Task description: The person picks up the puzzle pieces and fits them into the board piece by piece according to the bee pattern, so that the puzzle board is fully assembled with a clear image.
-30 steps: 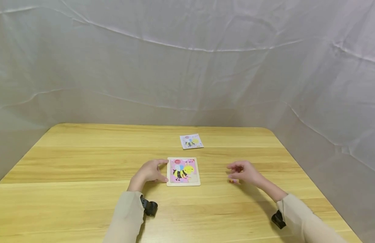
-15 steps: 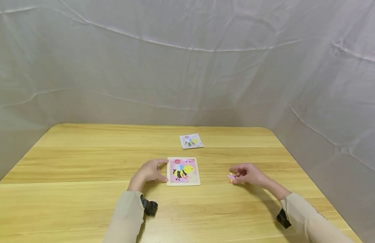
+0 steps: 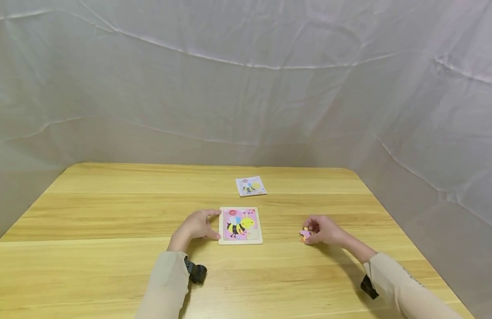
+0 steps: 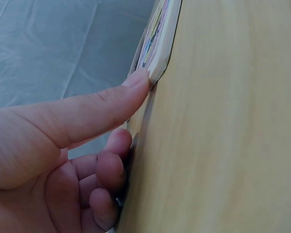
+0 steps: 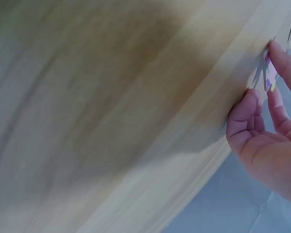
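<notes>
On the table lies a square wooden jigsaw puzzle (image 3: 241,225) with a bee picture on pink; bare wood shows at its lower right. My left hand (image 3: 195,225) rests at its left side, a fingertip at the upper corner and the thumb at the lower one. In the left wrist view the straight thumb (image 4: 104,109) touches the frame corner, and the other fingers are bent beneath it. To the right of the puzzle, my right hand (image 3: 325,229) pinches a pink and orange puzzle piece (image 3: 305,233) between thumb and finger, partly covering it.
A paper picture card (image 3: 251,185) with the same bee lies behind the puzzle. The wooden table (image 3: 110,212) is bordered by pale cloth (image 3: 246,88) at the back and sides. Each wrist carries a black strap device (image 3: 197,273).
My right hand first covered the piece low at the table; it now pinches the piece, more of which shows. The left hand and puzzle have stayed put.
</notes>
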A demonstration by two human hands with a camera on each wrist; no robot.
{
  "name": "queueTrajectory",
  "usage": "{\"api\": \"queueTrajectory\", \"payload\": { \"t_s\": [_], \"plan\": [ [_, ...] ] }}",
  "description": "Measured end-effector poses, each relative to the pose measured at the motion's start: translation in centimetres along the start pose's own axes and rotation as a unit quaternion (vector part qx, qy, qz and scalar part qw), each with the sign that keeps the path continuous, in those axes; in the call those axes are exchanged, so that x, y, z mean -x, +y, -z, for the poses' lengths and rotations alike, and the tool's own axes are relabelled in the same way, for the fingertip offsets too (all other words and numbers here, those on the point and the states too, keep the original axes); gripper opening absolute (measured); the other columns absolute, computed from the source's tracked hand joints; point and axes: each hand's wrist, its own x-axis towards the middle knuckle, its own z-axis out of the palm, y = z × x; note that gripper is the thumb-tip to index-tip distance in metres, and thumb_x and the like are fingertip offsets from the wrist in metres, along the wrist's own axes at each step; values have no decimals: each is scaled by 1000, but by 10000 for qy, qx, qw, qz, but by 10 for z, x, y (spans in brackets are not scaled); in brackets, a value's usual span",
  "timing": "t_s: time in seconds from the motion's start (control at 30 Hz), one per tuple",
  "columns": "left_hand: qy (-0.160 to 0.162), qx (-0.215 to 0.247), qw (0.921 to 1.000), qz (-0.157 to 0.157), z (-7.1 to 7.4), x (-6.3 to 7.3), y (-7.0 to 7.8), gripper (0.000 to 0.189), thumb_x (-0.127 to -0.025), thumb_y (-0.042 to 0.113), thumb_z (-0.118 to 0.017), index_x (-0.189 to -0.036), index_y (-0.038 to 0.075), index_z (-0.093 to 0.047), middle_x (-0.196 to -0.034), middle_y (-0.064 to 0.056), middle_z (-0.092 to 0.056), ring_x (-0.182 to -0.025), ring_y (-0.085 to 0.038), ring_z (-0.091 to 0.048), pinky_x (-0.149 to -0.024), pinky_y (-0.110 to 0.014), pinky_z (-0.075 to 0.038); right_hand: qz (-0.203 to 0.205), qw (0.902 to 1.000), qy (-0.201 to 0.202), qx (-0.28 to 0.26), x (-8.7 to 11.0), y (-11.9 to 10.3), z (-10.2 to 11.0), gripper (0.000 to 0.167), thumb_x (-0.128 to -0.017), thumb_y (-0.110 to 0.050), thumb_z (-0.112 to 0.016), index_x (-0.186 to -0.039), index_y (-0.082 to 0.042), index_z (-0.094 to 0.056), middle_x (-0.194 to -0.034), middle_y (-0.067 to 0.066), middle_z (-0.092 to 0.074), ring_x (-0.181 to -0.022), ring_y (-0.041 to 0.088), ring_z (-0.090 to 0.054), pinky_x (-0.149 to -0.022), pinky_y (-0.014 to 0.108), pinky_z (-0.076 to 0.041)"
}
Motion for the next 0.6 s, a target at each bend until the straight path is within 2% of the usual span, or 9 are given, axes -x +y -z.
{"api": "queueTrajectory", "payload": {
  "t_s": [0.1, 0.37, 0.6],
  "plan": [
    [-2, -1, 10000, 8, 0, 0, 0, 69, -66, 7, -78, -129, 9, -49, -51, 0, -40, -43, -12, -40, -50, -26, -39, -66, 10000, 26, 11, -1, 0, -1, 30, -68, -1, -74, -88, 2, -52, -73, 4, -48, -64, 13, -42, -54, 22, -39],
    [8, -15, 10000, -29, 0, 0, 0, 69, -66, 7, -78, -128, 9, -49, -50, 0, -42, -42, -12, -40, -50, -26, -38, -428, 9966, -43, -708, -7, -9, -2, 19, -78, 2, -64, -93, 8, -54, -71, 5, -56, -63, 16, -53, -53, 28, -48],
    [12, 14, 10000, -7, -1, -1, -1, 69, -66, 7, -78, -129, 9, -49, -50, 0, -41, -42, -12, -40, -49, -26, -39, -487, 9912, -82, -1230, -21, -27, -11, 22, -81, 0, -62, -97, 11, -53, -74, 8, -60, -63, 18, -57, -55, 32, -49]
  ]
}}
